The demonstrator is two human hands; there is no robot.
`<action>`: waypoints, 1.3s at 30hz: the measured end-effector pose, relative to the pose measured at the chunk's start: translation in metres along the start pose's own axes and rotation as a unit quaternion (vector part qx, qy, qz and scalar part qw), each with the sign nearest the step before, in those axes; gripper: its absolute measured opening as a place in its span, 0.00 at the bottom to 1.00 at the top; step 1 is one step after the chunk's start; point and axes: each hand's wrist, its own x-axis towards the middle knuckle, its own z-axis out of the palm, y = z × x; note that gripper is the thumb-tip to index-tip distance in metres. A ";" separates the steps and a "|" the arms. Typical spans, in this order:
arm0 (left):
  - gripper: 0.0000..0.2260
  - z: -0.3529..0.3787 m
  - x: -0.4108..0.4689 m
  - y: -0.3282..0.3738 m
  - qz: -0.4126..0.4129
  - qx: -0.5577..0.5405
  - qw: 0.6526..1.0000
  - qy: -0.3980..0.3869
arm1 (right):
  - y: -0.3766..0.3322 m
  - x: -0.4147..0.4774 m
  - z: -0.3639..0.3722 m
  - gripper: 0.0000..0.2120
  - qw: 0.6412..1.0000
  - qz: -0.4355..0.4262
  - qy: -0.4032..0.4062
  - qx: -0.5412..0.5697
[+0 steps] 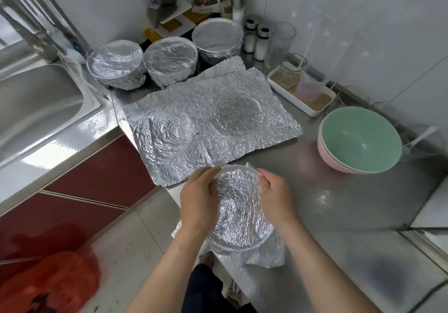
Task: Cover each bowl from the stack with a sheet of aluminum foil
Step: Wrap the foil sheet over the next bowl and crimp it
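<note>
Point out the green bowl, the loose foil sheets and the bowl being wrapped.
green bowl (358, 143): head view, inner wall.
loose foil sheets (206, 118): head view, top sheet's middle.
bowl being wrapped (240, 198): head view, foil over its mouth.

The foil sheet (240, 206) hides its bowl; the pink bowl (339, 164) shows only a side under the green bowl (361, 140) — the red bag (55, 281) is blurred.

Row of covered bowls (169, 60) is set at counter (339, 203) rear; foil sheets (218, 123) are laid before it; bowl stack (358, 140) is placed right of the sheets; sink (36, 99) is located left; foil-draped bowl (240, 206) is positioned at the front edge.
</note>
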 end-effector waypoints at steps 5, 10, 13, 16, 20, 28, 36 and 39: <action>0.12 -0.002 0.020 0.010 0.045 0.008 0.999 -0.029 | 0.003 -0.009 0.004 0.15 0.996 0.033 0.086 0.019; 0.14 0.007 0.012 -0.002 0.061 0.027 0.997 -0.028 | -0.006 -0.002 -0.008 0.22 0.995 0.048 0.015 0.092; 0.13 0.011 0.005 -0.003 0.064 0.014 0.998 -0.022 | -0.014 0.005 -0.014 0.20 0.995 0.034 -0.051 0.080; 0.13 0.012 0.002 -0.001 0.058 0.007 0.998 -0.015 | -0.015 0.007 -0.017 0.19 0.997 0.011 -0.072 0.031; 0.13 0.015 -0.003 -0.002 0.067 0.014 0.998 -0.014 | -0.006 0.005 -0.021 0.14 0.998 -0.008 -0.057 0.031; 0.14 0.017 -0.001 -0.001 0.089 0.024 0.994 -0.053 | 0.005 -0.007 -0.021 0.13 0.997 -0.011 -0.052 0.053; 0.17 0.015 0.009 0.013 0.148 0.069 0.983 -0.079 | 0.005 0.001 -0.041 0.19 0.996 0.001 -0.091 0.018; 0.19 0.013 -0.007 0.008 0.100 0.106 0.987 -0.061 | 0.006 0.001 -0.036 0.19 0.995 -0.019 -0.099 -0.018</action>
